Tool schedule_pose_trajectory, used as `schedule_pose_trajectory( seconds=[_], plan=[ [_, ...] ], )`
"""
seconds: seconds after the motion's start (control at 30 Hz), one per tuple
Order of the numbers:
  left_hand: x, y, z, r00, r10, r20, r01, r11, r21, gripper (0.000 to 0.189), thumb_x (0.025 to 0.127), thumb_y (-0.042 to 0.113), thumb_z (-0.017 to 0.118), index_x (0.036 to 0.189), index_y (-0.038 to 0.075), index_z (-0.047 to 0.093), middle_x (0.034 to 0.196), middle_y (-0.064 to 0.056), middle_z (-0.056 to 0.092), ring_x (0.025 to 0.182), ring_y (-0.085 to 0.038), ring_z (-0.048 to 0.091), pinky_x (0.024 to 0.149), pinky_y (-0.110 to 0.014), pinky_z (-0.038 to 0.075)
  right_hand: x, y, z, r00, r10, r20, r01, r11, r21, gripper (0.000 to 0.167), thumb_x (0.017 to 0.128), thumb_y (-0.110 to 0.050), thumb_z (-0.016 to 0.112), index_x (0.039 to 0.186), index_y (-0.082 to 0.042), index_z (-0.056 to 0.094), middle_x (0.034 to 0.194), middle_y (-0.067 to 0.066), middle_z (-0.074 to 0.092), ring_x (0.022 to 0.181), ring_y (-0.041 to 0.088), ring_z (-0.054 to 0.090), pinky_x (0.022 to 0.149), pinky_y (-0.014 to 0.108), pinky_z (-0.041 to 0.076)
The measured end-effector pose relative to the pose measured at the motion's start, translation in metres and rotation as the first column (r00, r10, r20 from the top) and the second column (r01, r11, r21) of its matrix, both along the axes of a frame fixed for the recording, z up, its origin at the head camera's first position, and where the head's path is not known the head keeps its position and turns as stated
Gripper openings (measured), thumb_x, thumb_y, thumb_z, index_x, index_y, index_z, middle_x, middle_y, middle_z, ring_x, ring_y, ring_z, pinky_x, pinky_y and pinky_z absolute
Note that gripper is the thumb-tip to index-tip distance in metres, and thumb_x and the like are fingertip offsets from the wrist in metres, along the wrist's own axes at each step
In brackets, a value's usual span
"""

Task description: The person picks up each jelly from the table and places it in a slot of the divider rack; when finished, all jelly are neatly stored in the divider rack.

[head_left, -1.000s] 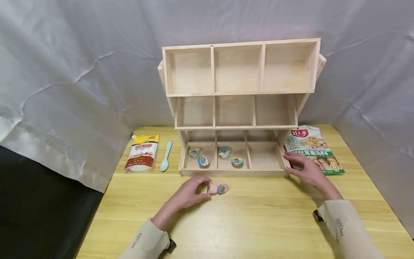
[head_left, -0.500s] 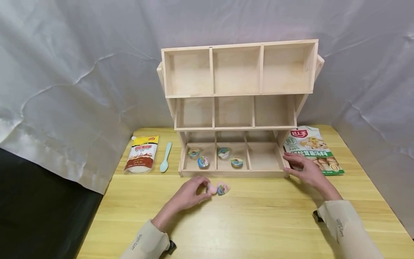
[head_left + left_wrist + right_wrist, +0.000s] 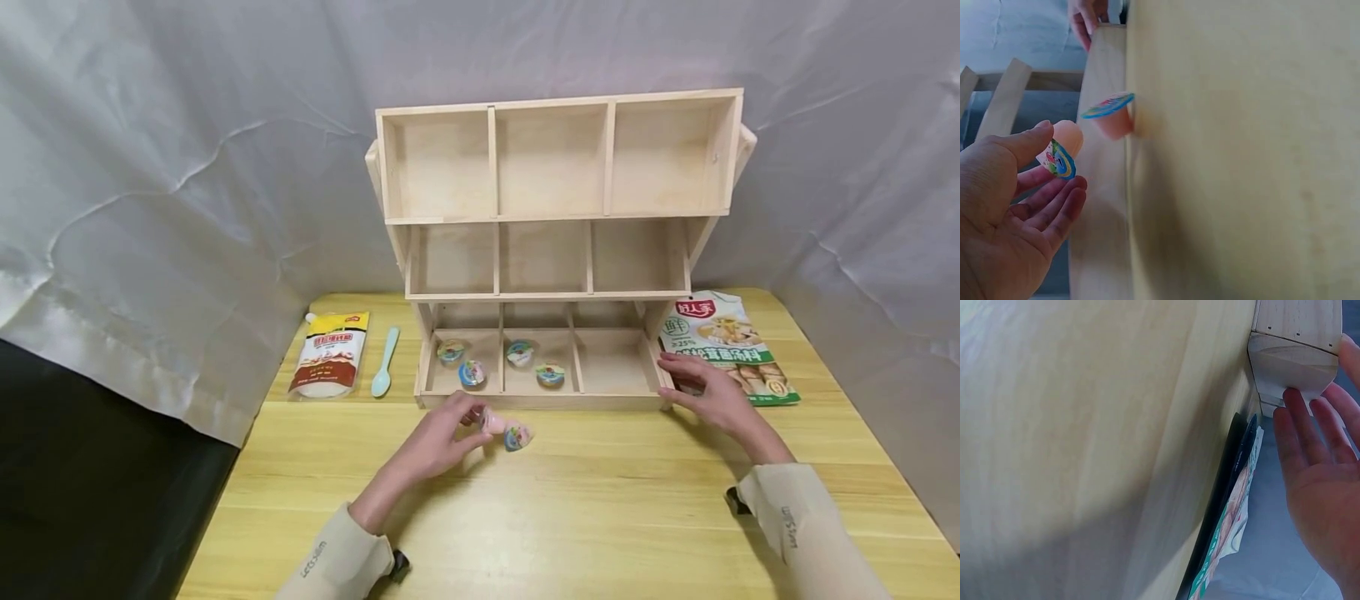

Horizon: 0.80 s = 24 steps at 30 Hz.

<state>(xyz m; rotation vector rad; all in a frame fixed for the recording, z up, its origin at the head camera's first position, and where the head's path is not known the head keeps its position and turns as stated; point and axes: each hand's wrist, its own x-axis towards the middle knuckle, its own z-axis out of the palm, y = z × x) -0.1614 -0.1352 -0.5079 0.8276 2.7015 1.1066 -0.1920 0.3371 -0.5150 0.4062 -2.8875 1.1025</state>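
In the head view my left hand (image 3: 435,442) pinches a pink jelly cup (image 3: 492,422) by its lid end. The left wrist view has the held jelly cup (image 3: 1069,139) tilted between thumb and fingers, above the table. A second pink jelly cup (image 3: 517,435) with a blue-edged printed lid sits on the table just beside it. My right hand (image 3: 716,404) rests its fingers against the lower right end of the wooden rack (image 3: 540,402). Those fingers are fairly straight against the end panel in the right wrist view.
Several jelly cups lie in the rack's bottom tier, in its left compartment (image 3: 442,382) and middle compartment (image 3: 528,385). A spouted pouch (image 3: 330,357) and a pale blue spoon (image 3: 385,363) lie to the left. A green-and-white food packet (image 3: 738,342) is behind my right hand.
My left hand has moved slightly toward the rack and raised the pinched jelly cup, tilting it. The right hand stays at the rack's end.
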Motion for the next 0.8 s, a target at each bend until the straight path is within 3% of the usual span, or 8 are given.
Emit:
schedule_pose_trajectory(
  seconds=[0.07,0.23,0.37,0.43,0.5,0.6,0.7,0.8],
  plan=[
    [-0.002,0.003,0.005,1.000,-0.004,-0.017,0.005,1.000,0.021,0.048,0.098,0.028,0.073,0.139,0.008,0.059,0.122,-0.005,0.064,0.109,-0.021,0.067,0.095,-0.039,0.060,0.000,0.000,0.000,1.000,-0.003,-0.002,0.003,1.000,0.003,0.055,0.096,-0.029,0.076,0.142,-0.003,0.061,0.156,0.021,0.048,0.142,0.047,0.044,0.111,0.012,0.034],
    [-0.008,0.015,0.016,0.999,0.003,-0.038,-0.001,0.999,0.047,0.048,0.098,0.027,0.073,0.140,0.012,0.058,0.123,-0.003,0.063,0.108,-0.018,0.067,0.096,-0.038,0.060,0.001,0.000,0.000,1.000,-0.003,-0.011,0.003,1.000,-0.005,0.054,0.096,-0.028,0.077,0.141,-0.003,0.062,0.156,0.021,0.049,0.141,0.048,0.044,0.102,-0.003,0.024],
    [-0.015,0.031,0.021,0.999,-0.003,-0.033,0.005,0.998,0.064,0.051,0.098,0.027,0.073,0.143,0.011,0.056,0.123,-0.004,0.063,0.108,-0.017,0.067,0.096,-0.037,0.060,0.001,0.000,-0.002,1.000,-0.003,-0.005,0.003,1.000,-0.004,0.053,0.096,-0.028,0.076,0.141,-0.003,0.062,0.156,0.021,0.049,0.141,0.048,0.044,0.102,-0.003,0.024],
    [-0.020,0.041,0.022,0.999,-0.013,-0.039,0.015,0.998,0.060,0.052,0.098,0.028,0.073,0.144,0.010,0.055,0.123,-0.004,0.062,0.108,-0.017,0.066,0.096,-0.034,0.060,0.002,0.001,-0.002,1.000,-0.008,0.001,0.008,1.000,0.001,0.054,0.096,-0.029,0.076,0.141,-0.004,0.062,0.156,0.021,0.048,0.141,0.048,0.044,0.108,0.004,0.030],
    [-0.025,0.053,0.024,0.998,-0.025,-0.057,0.027,0.999,0.036,0.053,0.099,0.031,0.071,0.145,0.010,0.054,0.126,-0.004,0.061,0.108,-0.016,0.065,0.094,-0.030,0.060,0.002,0.001,-0.002,1.000,-0.010,0.007,0.010,1.000,0.003,0.054,0.096,-0.029,0.076,0.142,-0.004,0.061,0.157,0.021,0.048,0.142,0.048,0.043,0.115,0.020,0.037],
    [-0.032,0.073,0.027,0.995,-0.050,-0.084,0.052,0.998,0.020,0.053,0.100,0.032,0.071,0.146,0.011,0.055,0.129,-0.005,0.060,0.107,-0.016,0.066,0.088,-0.025,0.059,0.001,0.000,-0.001,1.000,-0.016,0.006,0.015,1.000,0.009,0.055,0.096,-0.029,0.076,0.142,-0.004,0.061,0.157,0.020,0.048,0.141,0.048,0.044,0.116,0.037,0.040],
    [-0.039,0.094,0.029,0.994,-0.069,-0.090,0.072,0.997,0.036,0.051,0.099,0.032,0.072,0.143,0.012,0.057,0.126,-0.004,0.060,0.105,-0.016,0.067,0.086,-0.023,0.059,0.000,0.000,-0.002,1.000,-0.013,-0.005,0.013,1.000,0.001,0.054,0.096,-0.028,0.076,0.142,-0.004,0.061,0.156,0.021,0.049,0.141,0.048,0.045,0.113,0.018,0.038],
    [-0.046,0.112,0.032,0.992,-0.078,-0.098,0.083,0.995,0.053,0.050,0.098,0.032,0.073,0.141,0.013,0.057,0.120,-0.001,0.060,0.104,-0.014,0.066,0.088,-0.023,0.060,0.000,-0.001,-0.004,1.000,-0.006,-0.015,0.006,1.000,-0.018,0.053,0.096,-0.027,0.076,0.141,-0.003,0.062,0.155,0.021,0.050,0.138,0.048,0.047,0.100,-0.004,0.028]
  ],
)
